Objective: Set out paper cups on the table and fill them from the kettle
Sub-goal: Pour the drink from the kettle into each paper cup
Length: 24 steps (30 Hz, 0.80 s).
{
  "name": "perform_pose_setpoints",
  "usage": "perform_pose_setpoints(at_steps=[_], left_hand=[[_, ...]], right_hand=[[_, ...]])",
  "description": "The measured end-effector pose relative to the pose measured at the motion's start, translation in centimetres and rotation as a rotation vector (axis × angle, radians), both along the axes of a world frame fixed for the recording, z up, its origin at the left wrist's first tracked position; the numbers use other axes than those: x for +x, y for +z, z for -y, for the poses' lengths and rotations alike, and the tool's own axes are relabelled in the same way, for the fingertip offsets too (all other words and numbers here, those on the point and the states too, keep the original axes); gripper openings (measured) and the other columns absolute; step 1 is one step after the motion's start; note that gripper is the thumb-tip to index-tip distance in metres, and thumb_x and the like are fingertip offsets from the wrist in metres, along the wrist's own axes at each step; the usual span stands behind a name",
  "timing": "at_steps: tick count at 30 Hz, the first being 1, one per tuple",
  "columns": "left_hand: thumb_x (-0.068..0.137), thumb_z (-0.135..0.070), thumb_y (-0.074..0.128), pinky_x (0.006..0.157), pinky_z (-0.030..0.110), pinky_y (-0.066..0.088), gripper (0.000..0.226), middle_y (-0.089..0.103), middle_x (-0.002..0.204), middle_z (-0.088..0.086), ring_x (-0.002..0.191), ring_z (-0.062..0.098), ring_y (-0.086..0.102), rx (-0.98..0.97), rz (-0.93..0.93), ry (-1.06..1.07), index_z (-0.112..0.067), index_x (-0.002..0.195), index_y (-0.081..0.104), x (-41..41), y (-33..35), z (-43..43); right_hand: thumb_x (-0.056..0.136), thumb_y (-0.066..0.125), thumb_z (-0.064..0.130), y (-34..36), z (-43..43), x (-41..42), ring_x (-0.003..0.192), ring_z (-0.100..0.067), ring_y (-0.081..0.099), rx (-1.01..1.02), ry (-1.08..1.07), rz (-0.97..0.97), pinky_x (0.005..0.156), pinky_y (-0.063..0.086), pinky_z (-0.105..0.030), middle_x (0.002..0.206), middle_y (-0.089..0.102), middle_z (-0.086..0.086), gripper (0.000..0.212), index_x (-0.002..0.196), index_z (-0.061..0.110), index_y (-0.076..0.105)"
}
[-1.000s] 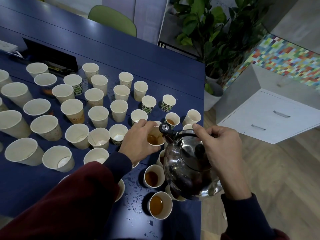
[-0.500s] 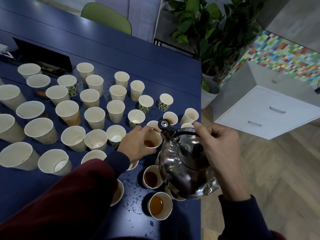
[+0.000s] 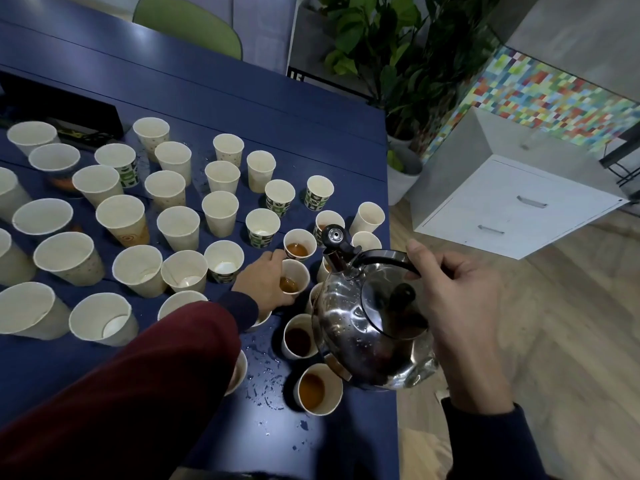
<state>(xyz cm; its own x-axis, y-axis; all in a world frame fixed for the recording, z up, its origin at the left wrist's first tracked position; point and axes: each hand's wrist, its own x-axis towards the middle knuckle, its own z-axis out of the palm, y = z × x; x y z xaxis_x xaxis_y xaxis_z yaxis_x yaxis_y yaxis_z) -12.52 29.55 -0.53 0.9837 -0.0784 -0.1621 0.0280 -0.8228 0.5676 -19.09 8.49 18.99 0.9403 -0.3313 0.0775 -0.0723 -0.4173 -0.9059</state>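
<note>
Empty paper cups stand in loose rows over the left and middle of the blue table, most of them white and a few with green print. Toward the right edge, the left hand, in a dark red sleeve, has its fingers curled round a held cup that has a little brown liquid at the bottom. Whether this cup rests on the table or is lifted, I cannot tell. Just beyond it stands a filled cup, and two more cups of brown drink stand nearer the front edge, with drops of water on the table beside them. The steel kettle hangs over the right edge, just beside the held cup, its spout pointing toward the far side. The right hand grips its black handle from above. On the floor past the right edge stands a white drawer cabinet.
</note>
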Motion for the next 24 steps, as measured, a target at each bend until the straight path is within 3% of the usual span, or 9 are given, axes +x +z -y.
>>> perform_pose_setpoints(at_steps=[4, 7, 11, 14, 19, 23, 24], left_hand=[[0.072, -0.047, 0.084, 0.097, 0.042, 0.046, 0.085, 0.051, 0.134, 0.011, 0.119, 0.029, 0.055, -0.105, 0.065, 0.11, -0.013, 0.138, 0.044, -1.6, 1.6, -1.1], [0.079, -0.043, 0.08, 0.095, 0.039, 0.049, 0.064, 0.059, 0.126, 0.007, 0.111, 0.025, 0.059, -0.109, 0.131, 0.209, -0.014, 0.13, 0.054, -3.9, 3.3, -2.7], [0.08, -0.041, 0.08, 0.082, 0.029, 0.043, 0.046, 0.065, 0.112, 0.004, 0.095, 0.017, 0.057, -0.096, 0.166, 0.28, -0.015, 0.115, 0.063, -9.3, 4.7, -4.2], [0.073, -0.049, 0.083, 0.084, 0.034, 0.046, 0.058, 0.064, 0.112, 0.004, 0.1, 0.021, 0.06, -0.091, 0.13, 0.296, -0.015, 0.116, 0.063, -13.5, 4.2, -4.2], [0.061, -0.053, 0.09, 0.105, 0.038, 0.04, 0.104, 0.049, 0.14, 0.009, 0.127, 0.028, 0.049, -0.093, 0.052, 0.287, -0.008, 0.143, 0.044, -18.4, 1.5, -3.3], [0.065, -0.035, 0.091, 0.105, 0.039, 0.04, 0.107, 0.044, 0.143, 0.013, 0.133, 0.03, 0.042, -0.126, 0.041, 0.301, -0.007, 0.149, 0.032, -19.3, -0.3, -2.8], [0.067, -0.033, 0.09, 0.102, 0.038, 0.041, 0.102, 0.046, 0.14, 0.013, 0.131, 0.03, 0.044, -0.134, 0.038, 0.316, -0.007, 0.148, 0.034, -19.3, -0.6, -2.8]], right_hand=[[0.088, 0.074, 0.04, 0.3, 0.4, -1.4, 0.053, -0.015, 0.05, 0.004, 0.018, -0.003, 0.059, 0.042, -0.032, 0.056, 0.055, -0.016, 0.046, 0.062, 0.004, 0.063], [0.089, 0.072, 0.041, 0.4, 0.5, -2.6, 0.054, -0.015, 0.051, 0.002, 0.05, -0.012, 0.058, 0.042, -0.031, 0.059, 0.058, -0.018, 0.045, 0.062, 0.005, 0.065], [0.084, 0.071, 0.049, -0.1, 0.3, -4.1, 0.056, -0.02, 0.049, 0.009, 0.101, 0.009, 0.06, 0.045, -0.042, 0.063, 0.058, -0.023, 0.05, 0.062, 0.004, 0.063], [0.083, 0.069, 0.045, -0.3, -0.1, -5.5, 0.058, -0.02, 0.047, 0.048, 0.132, 0.022, 0.06, 0.045, -0.043, 0.066, 0.056, -0.029, 0.051, 0.063, -0.001, 0.062], [0.087, 0.072, 0.041, -0.6, -0.5, -7.6, 0.058, -0.017, 0.049, 0.028, 0.211, -0.003, 0.06, 0.045, -0.038, 0.069, 0.06, -0.027, 0.048, 0.069, -0.003, 0.066], [0.09, 0.072, 0.034, -0.4, -1.3, -9.3, 0.05, -0.009, 0.045, -0.009, 0.244, -0.026, 0.05, 0.036, -0.018, 0.059, 0.06, -0.017, 0.042, 0.066, 0.0, 0.067], [0.09, 0.073, 0.032, -0.6, -1.6, -9.6, 0.049, -0.009, 0.044, -0.002, 0.258, -0.021, 0.05, 0.035, -0.019, 0.054, 0.057, -0.012, 0.042, 0.063, 0.001, 0.066]])
